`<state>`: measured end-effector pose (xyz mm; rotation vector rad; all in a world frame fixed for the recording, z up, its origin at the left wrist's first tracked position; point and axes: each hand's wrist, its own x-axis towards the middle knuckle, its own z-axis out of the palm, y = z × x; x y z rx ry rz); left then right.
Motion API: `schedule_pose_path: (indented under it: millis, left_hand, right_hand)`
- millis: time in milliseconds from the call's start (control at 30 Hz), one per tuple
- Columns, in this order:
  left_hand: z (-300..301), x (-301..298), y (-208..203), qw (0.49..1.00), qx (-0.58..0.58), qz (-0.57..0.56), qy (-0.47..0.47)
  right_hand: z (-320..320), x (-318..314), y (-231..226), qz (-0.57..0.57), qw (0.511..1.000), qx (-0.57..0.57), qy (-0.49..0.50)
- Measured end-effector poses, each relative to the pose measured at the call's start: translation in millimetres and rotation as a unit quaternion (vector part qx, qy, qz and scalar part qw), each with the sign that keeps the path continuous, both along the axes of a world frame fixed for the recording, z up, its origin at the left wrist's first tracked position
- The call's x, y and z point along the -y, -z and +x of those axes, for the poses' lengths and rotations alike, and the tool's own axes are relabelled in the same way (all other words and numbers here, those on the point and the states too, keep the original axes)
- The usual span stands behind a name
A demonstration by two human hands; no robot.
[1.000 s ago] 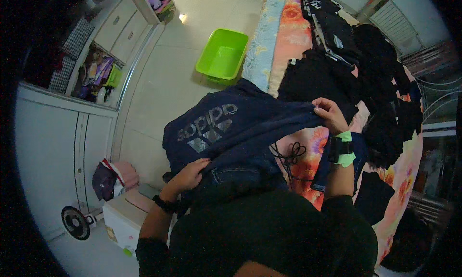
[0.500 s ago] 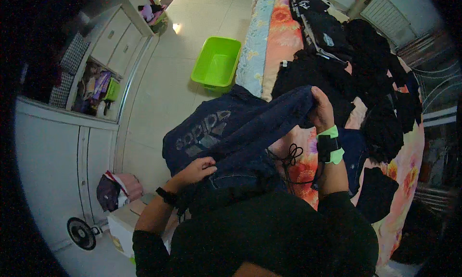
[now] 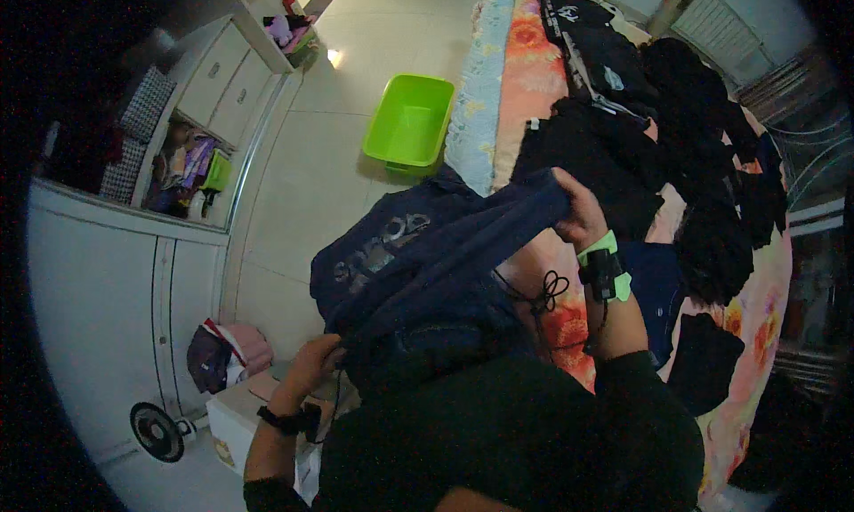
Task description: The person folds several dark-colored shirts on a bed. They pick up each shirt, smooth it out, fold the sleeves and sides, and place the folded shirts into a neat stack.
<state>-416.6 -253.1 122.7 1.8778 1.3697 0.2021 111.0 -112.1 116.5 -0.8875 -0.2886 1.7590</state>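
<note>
Navy garment [image 3: 418, 272] stretched between 2 hands: left hand [image 3: 313, 367] clenched on near-left end, right hand [image 3: 580, 217] clenched on far-right end; long axis diagonal, beside bed [image 3: 525, 94].

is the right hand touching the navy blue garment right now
Touching. The head view shows the right hand closed around a bunched edge of the navy garment, with the cloth running straight into its fingers and no gap.

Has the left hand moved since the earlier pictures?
Yes. The left hand, gripping the navy garment, has dropped lower and away from the green tub.
</note>
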Motion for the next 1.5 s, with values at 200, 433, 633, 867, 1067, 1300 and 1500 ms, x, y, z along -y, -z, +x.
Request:
schedule_pose_path:
  millis: [200,433,633,867,1067,1300,1500]
  left_hand:
    - [63.1,-97.4,-51.1,0.978,0.206,-0.032,0.024]
    - [189.9,-135.1,-48.1,0.961,0.228,0.136,0.083]
    - [191.1,-135.8,-45.8,0.949,0.232,0.127,0.171]
    - [168.5,-128.1,-58.4,0.950,0.240,0.052,0.195]
    - [168.6,-120.4,-51.7,0.956,0.253,0.032,0.148]
    - [171.9,-117.3,-46.6,0.974,0.226,0.013,0.034]
    - [169.2,-118.6,-51.3,0.965,0.250,-0.042,0.060]
  right_hand:
    - [-90.3,-0.7,-40.9,0.102,0.972,-0.005,-0.214]
    - [-123.5,-0.7,-59.5,0.218,0.923,0.055,-0.313]
    - [-105.0,0.3,-44.8,0.212,0.948,0.105,-0.212]
    - [-102.1,0.5,-24.7,0.127,0.975,-0.041,-0.177]
    - [-99.8,9.3,-13.1,0.042,0.985,-0.015,-0.168]
    - [-121.3,31.9,-5.0,0.166,0.899,0.309,-0.261]
    - [-118.7,15.6,-15.0,0.292,0.770,0.555,-0.117]
